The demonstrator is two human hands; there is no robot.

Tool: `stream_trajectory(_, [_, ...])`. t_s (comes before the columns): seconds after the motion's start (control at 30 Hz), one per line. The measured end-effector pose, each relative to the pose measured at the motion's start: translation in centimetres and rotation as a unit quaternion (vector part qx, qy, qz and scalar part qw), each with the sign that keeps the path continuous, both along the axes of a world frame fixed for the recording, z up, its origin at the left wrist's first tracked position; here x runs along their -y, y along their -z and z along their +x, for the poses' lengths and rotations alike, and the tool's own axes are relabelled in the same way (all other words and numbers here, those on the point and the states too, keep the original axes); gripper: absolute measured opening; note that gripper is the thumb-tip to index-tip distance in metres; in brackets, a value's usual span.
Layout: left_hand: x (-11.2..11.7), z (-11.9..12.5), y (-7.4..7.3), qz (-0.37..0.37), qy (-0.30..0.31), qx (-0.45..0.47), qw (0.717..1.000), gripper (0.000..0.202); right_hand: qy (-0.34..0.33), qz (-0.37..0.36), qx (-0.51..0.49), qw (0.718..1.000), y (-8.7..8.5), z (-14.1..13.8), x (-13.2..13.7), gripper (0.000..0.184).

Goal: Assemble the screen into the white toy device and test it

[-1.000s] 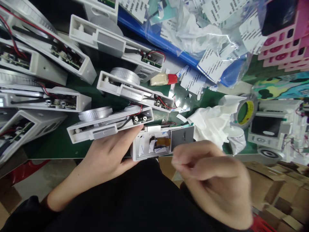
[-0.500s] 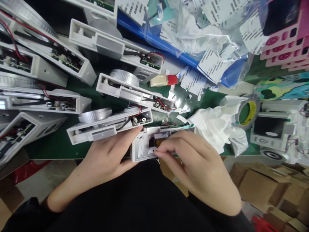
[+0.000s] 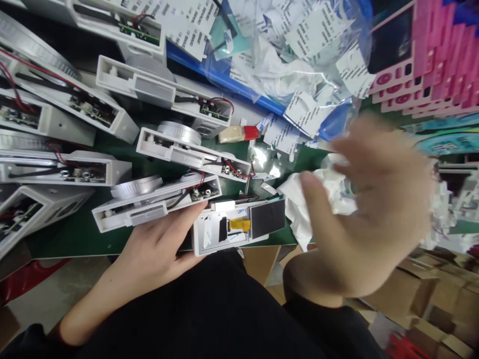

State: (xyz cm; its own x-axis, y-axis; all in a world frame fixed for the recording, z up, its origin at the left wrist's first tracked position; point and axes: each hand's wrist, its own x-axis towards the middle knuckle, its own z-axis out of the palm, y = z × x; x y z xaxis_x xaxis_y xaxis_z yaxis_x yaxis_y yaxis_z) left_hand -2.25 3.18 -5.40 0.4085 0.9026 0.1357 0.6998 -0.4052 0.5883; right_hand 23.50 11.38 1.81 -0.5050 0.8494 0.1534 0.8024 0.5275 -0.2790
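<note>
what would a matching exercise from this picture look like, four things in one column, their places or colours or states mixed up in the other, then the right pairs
Things
1. left hand
2. right hand
3. ribbon cable
4. small bottle

Descriptions
A. yellow-orange, beside a flat dark panel
B. red at one end
C. holding the left end of an open white housing
D. blurred, fingers spread from the thumb

Pairs: 1-C, 2-D, 3-A, 4-B
</note>
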Motion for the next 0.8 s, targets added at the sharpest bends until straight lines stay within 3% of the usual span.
stream_trajectory(0.13, [-0.1,0.1,0.0,0.004,-0.004,0.011,1.000,0.052,-0.086,-0.015,0.021,0.996,0.2,-2.2,1.5,0.011])
stream_trajectory(0.2, [-0.1,0.2,0.0,0.004,-0.004,0.015,1.000,0.052,-0.118,-0.029,0.046,0.992,0.2,-2.8,1.9,0.005])
stream_trajectory(0.47, [-0.2,0.1,0.1,0.016,0.001,0.028,0.999,0.052,-0.144,-0.025,0.105,0.984,-0.1,-3.5,1.7,0.009])
stream_trajectory(0.8, [0.0,0.0,0.2,-0.014,0.005,0.036,0.999,0.050,-0.118,-0.122,0.084,0.982,-0.7,-4.0,1.2,0.012])
